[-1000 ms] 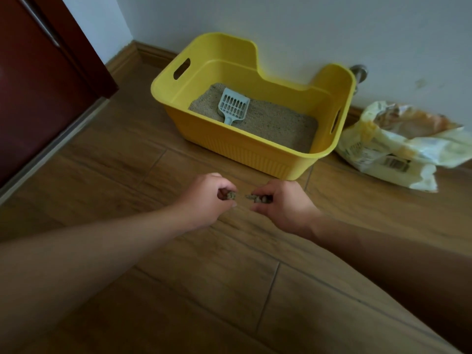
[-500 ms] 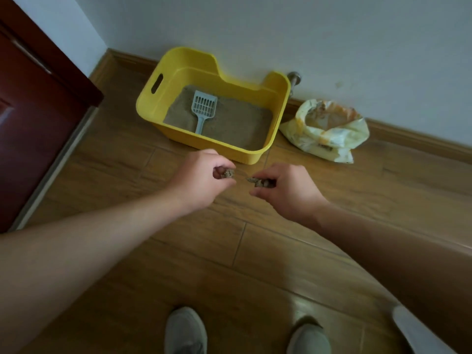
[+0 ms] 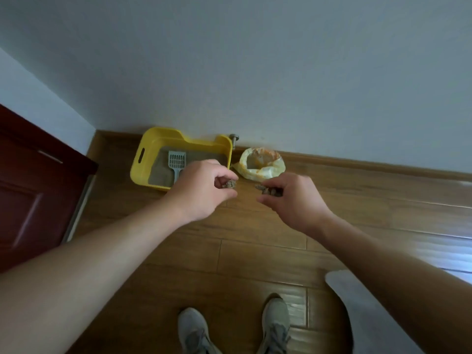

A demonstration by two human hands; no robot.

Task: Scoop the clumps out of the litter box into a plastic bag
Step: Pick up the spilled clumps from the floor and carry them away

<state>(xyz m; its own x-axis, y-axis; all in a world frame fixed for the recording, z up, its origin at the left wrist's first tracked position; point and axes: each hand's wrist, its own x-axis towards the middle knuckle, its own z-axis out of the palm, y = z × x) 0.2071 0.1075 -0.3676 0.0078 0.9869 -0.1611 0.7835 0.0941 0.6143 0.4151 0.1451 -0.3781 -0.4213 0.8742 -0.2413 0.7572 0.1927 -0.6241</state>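
A yellow litter box (image 3: 143, 159) stands against the wall, filled with grey-brown litter. A pale grey slotted scoop (image 3: 176, 161) lies in it, handle toward me. Right of the box sits an open yellow-white plastic bag (image 3: 263, 163) on the floor. My left hand (image 3: 201, 190) pinches a small grey-brown clump (image 3: 229, 184) in front of the box's near right corner. My right hand (image 3: 293, 200) pinches another clump (image 3: 268, 189) just below the bag. Both hands are held out in the air, a short gap between them.
A dark red door (image 3: 30, 190) stands at the left. A metal door stop (image 3: 233, 139) sticks out of the baseboard behind the box. My two grey shoes (image 3: 199, 330) are on the wooden floor at the bottom, well back from the box.
The view has pulled back and up, so the box and bag look smaller and farther. My shoes came into view. Both hands keep their clumps and have drifted slightly apart.
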